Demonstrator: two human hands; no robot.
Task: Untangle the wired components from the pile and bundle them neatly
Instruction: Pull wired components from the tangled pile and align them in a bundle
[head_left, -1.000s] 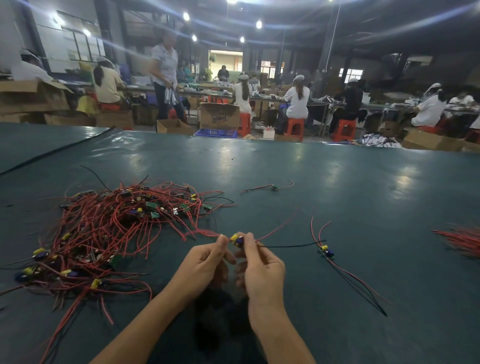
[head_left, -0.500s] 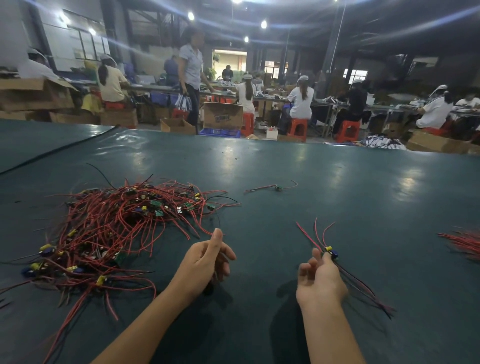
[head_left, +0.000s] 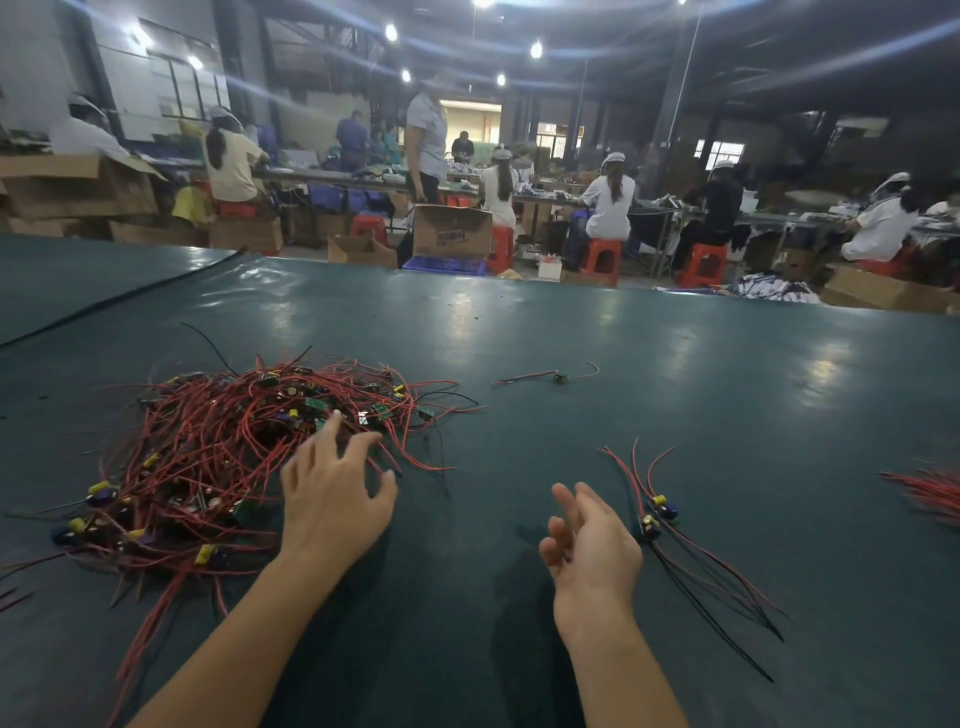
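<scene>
A tangled pile of red and black wires with small green boards and yellow-blue parts (head_left: 208, 457) lies on the left of the dark green table (head_left: 623, 364). My left hand (head_left: 332, 493) hovers over the pile's right edge with fingers spread and nothing in it. My right hand (head_left: 592, 545) is open, palm turned left, and holds nothing. Just to its right lie two separated wired components (head_left: 660, 514), side by side with their red and black leads trailing toward the near right.
One loose wired component (head_left: 558, 375) lies alone further back at centre. A blurred bunch of red wires (head_left: 930, 493) is at the right edge. Beyond the table's far edge stand cardboard boxes, red stools and several seated workers.
A second ago both hands held one component together. My right hand laid it beside the one on the right and let go. My left hand has reached forward over the pile.
</scene>
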